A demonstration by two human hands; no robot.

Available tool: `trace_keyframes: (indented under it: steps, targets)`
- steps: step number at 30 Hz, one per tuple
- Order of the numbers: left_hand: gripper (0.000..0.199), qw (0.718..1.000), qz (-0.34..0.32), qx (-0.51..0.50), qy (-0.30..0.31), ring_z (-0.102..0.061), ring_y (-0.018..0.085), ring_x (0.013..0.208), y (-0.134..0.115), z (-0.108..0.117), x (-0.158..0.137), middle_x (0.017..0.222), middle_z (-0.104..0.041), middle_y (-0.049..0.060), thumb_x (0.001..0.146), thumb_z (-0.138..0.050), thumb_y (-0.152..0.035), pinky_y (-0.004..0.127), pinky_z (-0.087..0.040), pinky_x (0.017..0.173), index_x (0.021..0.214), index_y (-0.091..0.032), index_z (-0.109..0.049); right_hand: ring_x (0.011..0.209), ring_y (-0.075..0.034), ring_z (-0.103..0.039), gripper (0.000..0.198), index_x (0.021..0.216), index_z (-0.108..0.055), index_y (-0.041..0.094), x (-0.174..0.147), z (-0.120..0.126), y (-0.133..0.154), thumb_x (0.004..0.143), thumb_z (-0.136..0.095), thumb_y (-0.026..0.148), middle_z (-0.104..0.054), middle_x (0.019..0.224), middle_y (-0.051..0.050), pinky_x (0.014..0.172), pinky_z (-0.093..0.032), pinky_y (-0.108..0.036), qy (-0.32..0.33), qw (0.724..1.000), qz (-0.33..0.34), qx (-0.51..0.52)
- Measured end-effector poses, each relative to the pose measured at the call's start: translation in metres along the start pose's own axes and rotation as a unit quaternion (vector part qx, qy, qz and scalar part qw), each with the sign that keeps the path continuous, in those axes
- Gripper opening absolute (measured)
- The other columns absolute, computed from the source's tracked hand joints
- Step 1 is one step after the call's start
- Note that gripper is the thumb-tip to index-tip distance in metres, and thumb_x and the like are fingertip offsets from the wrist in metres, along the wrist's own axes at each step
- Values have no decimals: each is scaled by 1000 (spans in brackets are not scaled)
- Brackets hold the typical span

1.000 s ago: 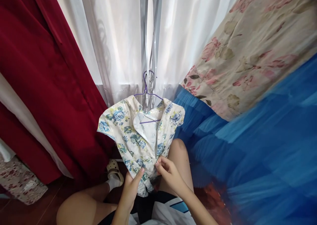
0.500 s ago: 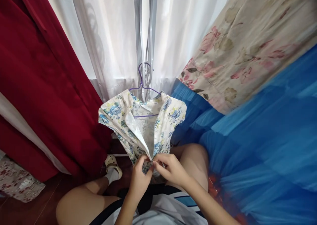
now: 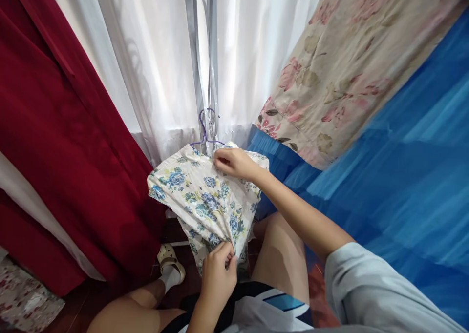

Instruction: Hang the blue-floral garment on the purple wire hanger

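Garment (image 3: 198, 181), white with blue flowers, is mid-scene on a purple hanger (image 3: 204, 137), front facing the person, above the lap. Left hand (image 3: 220, 267): near end, fingers curled tight, pinching a bunch of the front fabric; folds converge there. Right hand (image 3: 234, 163): reaching across the right shoulder to the far end, thumb and fingers closed at the neckline; exact grip point hidden by the fingers. Hanger hook sits against hanging straps (image 3: 214, 45), white cloth (image 3: 161, 54) behind. Red cloth (image 3: 91, 152) left, blue tulle (image 3: 388, 176) right, pink-flowered cloth (image 3: 326, 89) far right. Beige clog (image 3: 166, 256) near left, on a foot.
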State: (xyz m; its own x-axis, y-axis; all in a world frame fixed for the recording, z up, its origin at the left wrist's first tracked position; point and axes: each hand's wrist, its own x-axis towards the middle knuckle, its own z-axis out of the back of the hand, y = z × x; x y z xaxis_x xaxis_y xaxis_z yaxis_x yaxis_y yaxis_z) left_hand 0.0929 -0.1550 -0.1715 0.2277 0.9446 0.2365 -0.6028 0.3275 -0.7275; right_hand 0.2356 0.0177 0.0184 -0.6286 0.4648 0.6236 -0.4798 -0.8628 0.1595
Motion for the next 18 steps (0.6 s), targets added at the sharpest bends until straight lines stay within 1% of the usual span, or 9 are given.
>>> trace_keyframes:
  steps: [3, 6, 8, 10, 12, 13, 15, 16, 18]
  targets:
    - [14, 1000, -1, 9, 23, -56, 16, 72, -2, -4, 2, 78, -57, 1, 84, -47, -10, 25, -37, 65, 75, -21, -43, 57, -11, -40, 13, 70, -53, 18, 25, 10, -11, 82, -50, 15, -51, 64, 1, 59, -29, -25, -27, 999, -23, -25]
    - [13, 999, -4, -5, 45, -57, 16, 72, 6, -8, 6, 78, -59, 1, 82, -49, -9, 25, -39, 65, 76, -21, -46, 55, -11, -40, 14, 69, -53, 18, 25, 8, -6, 83, -51, 17, -48, 60, 3, 57, -28, -26, -77, 995, -65, -1]
    - [14, 998, -2, -30, 48, -60, 18, 78, 15, -4, 13, 83, -62, 2, 79, -52, -8, 26, -43, 69, 81, -21, -52, 55, -11, -40, 16, 69, -53, 18, 17, 0, 5, 84, -51, 20, -46, 58, 3, 58, -29, -26, -129, 985, -101, 48]
    - [18, 998, 5, -59, 12, -63, 19, 87, 20, 11, 27, 92, -66, 3, 78, -56, -8, 28, -46, 76, 90, -22, -57, 55, -11, -40, 16, 70, -55, 18, 8, -9, 18, 85, -53, 23, -46, 58, 3, 57, -30, -25, -193, 959, -154, 142]
    - [19, 994, -2, -86, -71, -64, 19, 91, 15, 40, 46, 98, -67, 4, 83, -59, -14, 30, -48, 81, 100, -22, -59, 52, -10, -37, 14, 72, -58, 18, 0, -19, 28, 83, -56, 26, -43, 56, 4, 52, -27, -25, -230, 902, -221, 289]
    - [18, 988, -14, -95, -121, -64, 19, 89, 8, 58, 58, 98, -67, 4, 87, -59, -19, 30, -49, 81, 104, -22, -59, 49, -9, -33, 13, 73, -59, 18, -2, -23, 32, 82, -58, 27, -40, 53, 5, 49, -24, -24, -232, 863, -254, 370]
    - [26, 972, -74, -96, -202, -63, 17, 86, -14, 97, 85, 96, -66, 4, 93, -55, -27, 30, -49, 81, 119, -23, -57, 44, -8, -24, 11, 75, -60, 18, -4, -29, 36, 80, -60, 28, -33, 49, 8, 45, -16, -23, -218, 779, -298, 507]
    - [33, 965, -109, -83, -222, -62, 16, 84, -26, 115, 99, 96, -66, 4, 95, -53, -28, 29, -49, 81, 127, -24, -55, 43, -7, -21, 10, 75, -60, 18, -3, -31, 38, 79, -61, 27, -30, 49, 9, 44, -13, -23, -210, 744, -310, 553]
    - [40, 963, -153, -41, -217, -61, 15, 79, -49, 143, 128, 94, -65, 4, 98, -49, -31, 28, -48, 77, 137, -24, -49, 43, -6, -19, 11, 75, -60, 18, -2, -34, 39, 78, -64, 28, -30, 48, 9, 44, -11, -23, -210, 704, -312, 603]
